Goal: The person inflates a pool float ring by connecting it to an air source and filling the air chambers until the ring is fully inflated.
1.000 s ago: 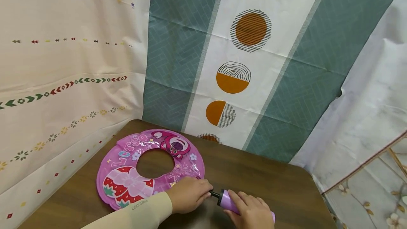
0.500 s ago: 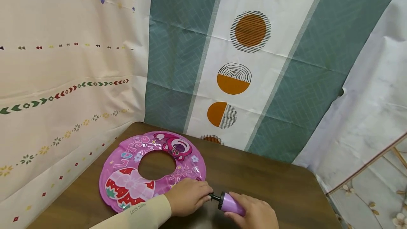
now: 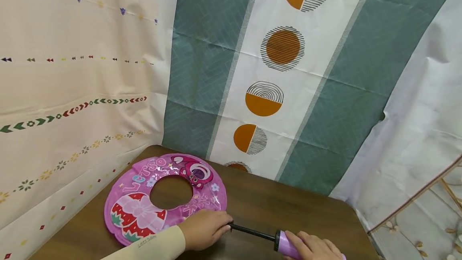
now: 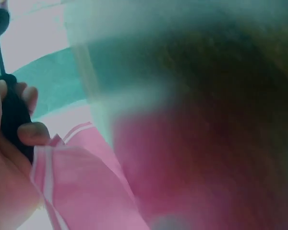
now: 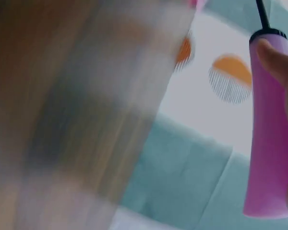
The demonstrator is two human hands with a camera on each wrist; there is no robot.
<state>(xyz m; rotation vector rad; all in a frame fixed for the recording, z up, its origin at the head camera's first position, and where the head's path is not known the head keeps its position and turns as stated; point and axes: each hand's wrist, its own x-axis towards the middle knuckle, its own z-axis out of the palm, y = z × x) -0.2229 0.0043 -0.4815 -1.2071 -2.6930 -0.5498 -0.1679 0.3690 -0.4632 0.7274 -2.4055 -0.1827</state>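
A pink inflatable swim ring (image 3: 119,196) with strawberry and cartoon bear prints lies on the table in the head view. By its near right edge my left hand (image 3: 207,228) grips the black end piece (image 4: 14,115) of a hand pump. My right hand (image 3: 315,248) holds the pump's purple barrel (image 5: 271,134), fingers wrapped round it. Between the two hands a long stretch of the thin black rod (image 3: 252,232) is exposed. Pink film of the ring shows right beside the left fingers in the left wrist view; the join there is hidden by the hand.
The brown wooden table (image 3: 281,200) ends at a green and white curtain (image 3: 202,71) behind. A cream patterned cloth (image 3: 79,83) hangs along the left, and a white marbled cloth (image 3: 426,131) along the right.
My right hand has drawn the purple barrel right and toward me, exposing much more of the black rod. My left hand keeps its grip beside the ring.
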